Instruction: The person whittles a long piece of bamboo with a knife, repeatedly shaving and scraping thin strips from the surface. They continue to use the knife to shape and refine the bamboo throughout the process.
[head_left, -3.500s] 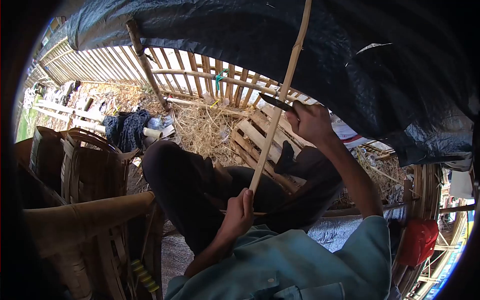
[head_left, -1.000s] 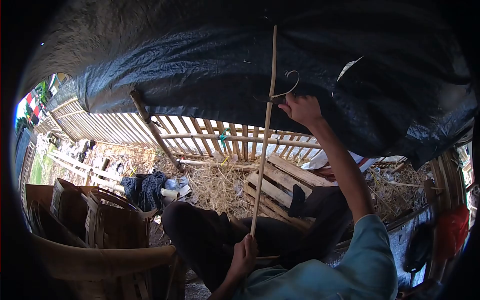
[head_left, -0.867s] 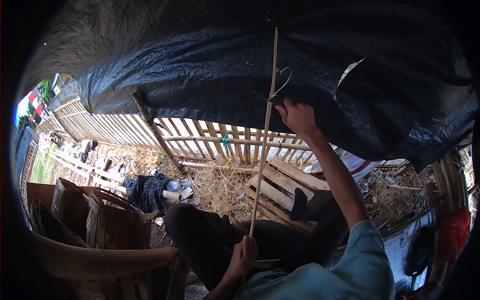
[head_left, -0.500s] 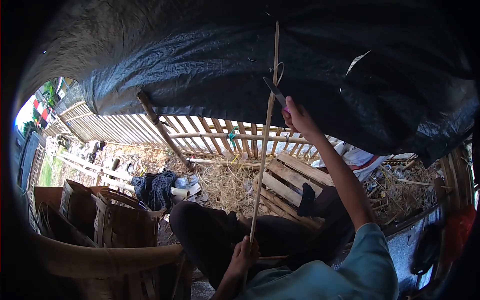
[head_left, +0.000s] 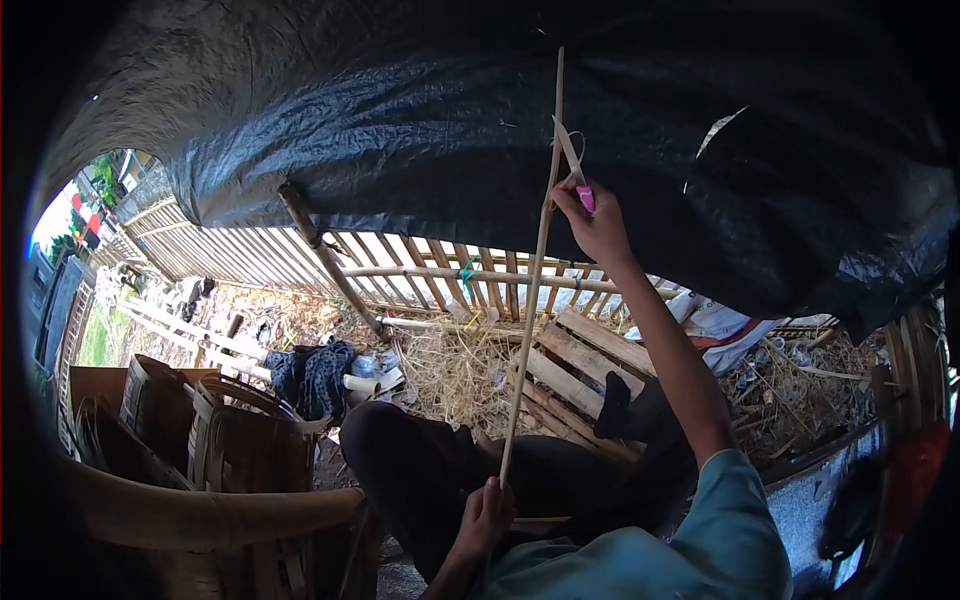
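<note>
A bamboo strip [head_left: 532, 310], its long axis slanting steeply up across the bamboo fence [head_left: 405, 271], tip above it, was clasped low by the left hand [head_left: 488, 514]; a pink-handled knife [head_left: 586, 199], by the right hand [head_left: 600, 228].

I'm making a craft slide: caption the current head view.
Left hand grips a long thin strip low down; right hand holds a pink-handled knife beside its upper part.

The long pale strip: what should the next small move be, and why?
Probably the right hand should pull the thin curl away from the strip: the curl shows beside the strip near the knife, whose blade points upward, and the left hand grips the strip's lower part.
</note>
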